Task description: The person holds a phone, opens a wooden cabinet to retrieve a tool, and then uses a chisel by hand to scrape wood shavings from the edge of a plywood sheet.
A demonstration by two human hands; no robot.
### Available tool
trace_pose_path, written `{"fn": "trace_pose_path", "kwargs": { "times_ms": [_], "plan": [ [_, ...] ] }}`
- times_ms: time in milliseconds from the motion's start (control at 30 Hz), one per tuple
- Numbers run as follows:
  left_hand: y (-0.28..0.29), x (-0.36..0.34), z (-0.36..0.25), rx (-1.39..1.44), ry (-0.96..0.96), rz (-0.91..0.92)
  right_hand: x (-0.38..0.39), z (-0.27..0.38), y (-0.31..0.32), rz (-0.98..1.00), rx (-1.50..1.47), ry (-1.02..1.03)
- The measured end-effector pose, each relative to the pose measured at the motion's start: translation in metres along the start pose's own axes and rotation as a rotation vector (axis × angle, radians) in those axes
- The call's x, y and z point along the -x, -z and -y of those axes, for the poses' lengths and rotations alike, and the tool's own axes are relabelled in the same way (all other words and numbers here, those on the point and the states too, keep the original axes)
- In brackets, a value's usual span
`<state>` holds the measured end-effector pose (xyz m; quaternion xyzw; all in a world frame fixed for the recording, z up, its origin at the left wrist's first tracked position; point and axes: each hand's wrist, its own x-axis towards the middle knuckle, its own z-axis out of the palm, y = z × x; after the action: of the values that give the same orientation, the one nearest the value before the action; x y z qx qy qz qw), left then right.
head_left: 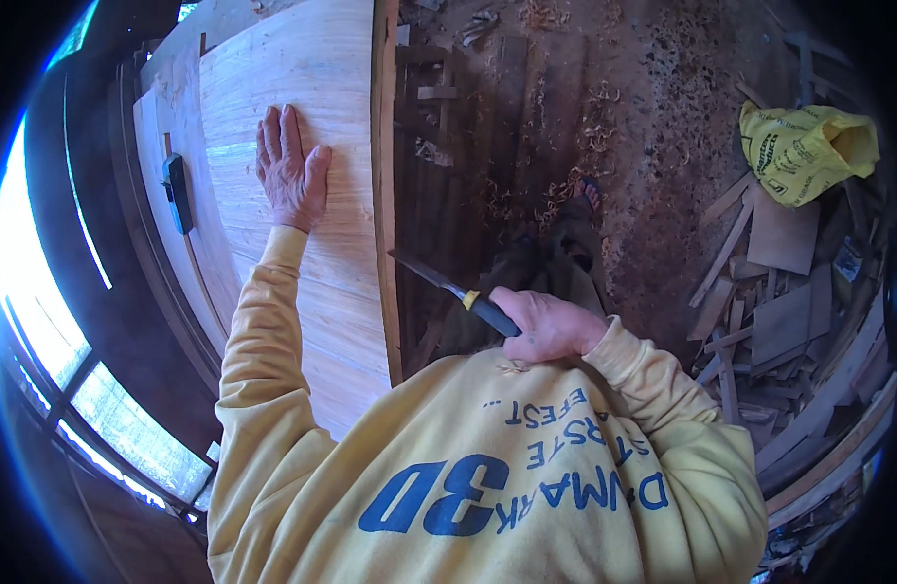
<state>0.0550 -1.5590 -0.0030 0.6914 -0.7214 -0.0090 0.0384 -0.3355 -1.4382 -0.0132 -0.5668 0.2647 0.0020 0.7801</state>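
Note:
My left hand (291, 170) rests palm down on a pale wooden panel (341, 282), its fingers stretched forward and the thumb apart. In front of my belly my right hand (554, 326) is wrapped round the black handle of a chisel (437, 276). A yellow collar joins the handle to its narrow metal blade. The blade points forward and left, its tip close to the panel's right edge but apart from it, as far as I can tell. Left of my left hand lies a small dark blue-black tool (178, 193) whose kind I cannot make out.
Offcuts of wood (784, 326) are heaped on the floor at the right, with a crumpled yellow bag (808, 154) on top. Curled shavings (604, 97) litter the dark floor. My foot (591, 193) stands below, right of the panel. Slatted openings (40, 253) let in bright light at the left.

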Motion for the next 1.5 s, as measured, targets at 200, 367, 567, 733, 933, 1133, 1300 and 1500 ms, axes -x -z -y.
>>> {"fn": "trace_pose_path", "kwargs": {
  "times_ms": [200, 367, 567, 733, 933, 1133, 1300, 1500],
  "plan": [
    [-0.003, 0.006, 0.001, 0.016, 0.061, -0.008, 0.044, 0.024, 0.055, -0.328, 0.243, -0.133],
    [-0.003, 0.003, 0.004, 0.011, 0.124, -0.003, 0.067, 0.057, 0.097, -0.583, 0.136, 0.109],
    [-0.005, -0.017, 0.003, 0.009, 0.258, 0.032, 0.076, -0.006, 0.126, -1.021, 0.212, -0.303],
    [-0.01, -0.085, 0.001, -0.063, 0.264, -0.02, 0.053, 0.004, 0.146, -0.91, 0.322, -0.295],
    [-0.002, -0.165, -0.014, 0.114, -0.107, -0.125, 0.014, 0.041, 0.177, -0.864, 0.261, -0.214],
    [0.007, -0.198, -0.019, 0.179, -0.184, -0.091, 0.0, 0.054, 0.221, -0.865, 0.27, -0.193],
    [0.0, -0.191, -0.013, 0.283, -0.146, -0.201, -0.023, 0.079, 0.277, -0.71, 0.317, -0.119],
    [-0.016, -0.126, -0.011, 0.131, 0.433, -0.322, -0.049, 0.129, 0.339, -0.396, 0.337, -0.055]
  ]
}}
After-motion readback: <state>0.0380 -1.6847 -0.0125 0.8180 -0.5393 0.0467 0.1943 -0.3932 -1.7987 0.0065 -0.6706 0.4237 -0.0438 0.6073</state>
